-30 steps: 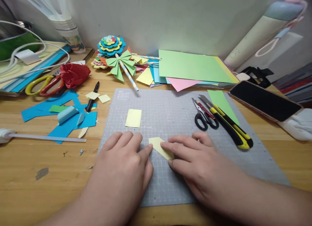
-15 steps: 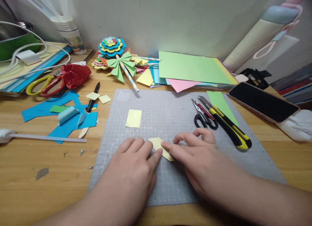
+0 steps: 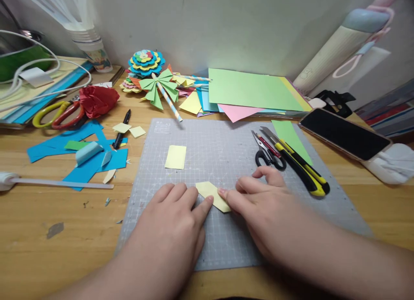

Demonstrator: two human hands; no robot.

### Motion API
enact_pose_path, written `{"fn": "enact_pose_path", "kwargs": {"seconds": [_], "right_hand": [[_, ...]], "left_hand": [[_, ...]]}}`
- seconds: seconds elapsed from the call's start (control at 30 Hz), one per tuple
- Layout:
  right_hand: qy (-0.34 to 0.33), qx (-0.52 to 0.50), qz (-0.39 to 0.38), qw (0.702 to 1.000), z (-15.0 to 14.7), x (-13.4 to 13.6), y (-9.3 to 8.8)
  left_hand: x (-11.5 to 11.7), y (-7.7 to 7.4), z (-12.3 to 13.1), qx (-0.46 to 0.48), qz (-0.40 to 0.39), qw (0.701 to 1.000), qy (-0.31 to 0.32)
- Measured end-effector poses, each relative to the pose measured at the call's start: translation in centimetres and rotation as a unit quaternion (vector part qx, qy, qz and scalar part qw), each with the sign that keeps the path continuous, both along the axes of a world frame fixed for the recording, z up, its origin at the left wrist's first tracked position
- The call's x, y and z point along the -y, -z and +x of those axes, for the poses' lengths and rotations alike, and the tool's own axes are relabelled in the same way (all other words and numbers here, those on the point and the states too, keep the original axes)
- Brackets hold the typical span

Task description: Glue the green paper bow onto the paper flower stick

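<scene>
A small pale-yellow piece of folded paper (image 3: 208, 192) lies slantwise on the grey cutting mat (image 3: 207, 138), its ends angled. My left hand (image 3: 174, 220) presses the paper's near edge with a fingertip, its other fingers curled under. From the other side, my right hand (image 3: 263, 205) has its thumb on the paper's right part, with the fingers bent and partly hidden. Further up the mat is a yellow paper rectangle (image 3: 175, 157), flat and apart from both hands.
Right of my hands lie small scissors (image 3: 267, 153), a red pen-like tool (image 3: 271, 145) and a yellow-black utility knife (image 3: 299, 170). Blue paper scraps (image 3: 90, 157) and a glue gun with a stick (image 3: 64, 183) are left. Paper flowers (image 3: 147, 63), green sheets (image 3: 255, 89) and a phone (image 3: 344, 134) border the mat.
My right thumb has slid rightward along the folded paper, uncovering more of its middle. My left fingertip still presses the near edge. The whole view has shifted slightly.
</scene>
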State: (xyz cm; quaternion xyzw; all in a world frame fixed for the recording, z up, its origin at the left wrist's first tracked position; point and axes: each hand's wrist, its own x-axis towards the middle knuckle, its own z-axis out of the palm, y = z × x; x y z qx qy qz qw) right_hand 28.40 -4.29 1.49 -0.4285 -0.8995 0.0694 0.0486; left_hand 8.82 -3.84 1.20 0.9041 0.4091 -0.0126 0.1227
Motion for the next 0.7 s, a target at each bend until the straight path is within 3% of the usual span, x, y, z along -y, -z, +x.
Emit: {"fn": "enact_pose_path", "kwargs": {"seconds": [0.23, 0.53, 0.7], "right_hand": [[0.009, -0.039, -0.030, 0.999, 0.6, 0.2, -1.0], [-0.027, -0.080, -0.011, 0.996, 0.4, -0.7, 1.5], [0.007, -0.135, -0.106, 0.985, 0.8, -1.5, 1.6]], "left_hand": [[-0.5, 0.2, -0.1, 0.037, -0.040, 0.998, -0.031], [-1.3, 0.1, -0.1, 0.082, -0.066, 0.993, -0.060], [-1.0, 0.3, -0.3, 0.087, -0.079, 0.991, -0.064]]}}
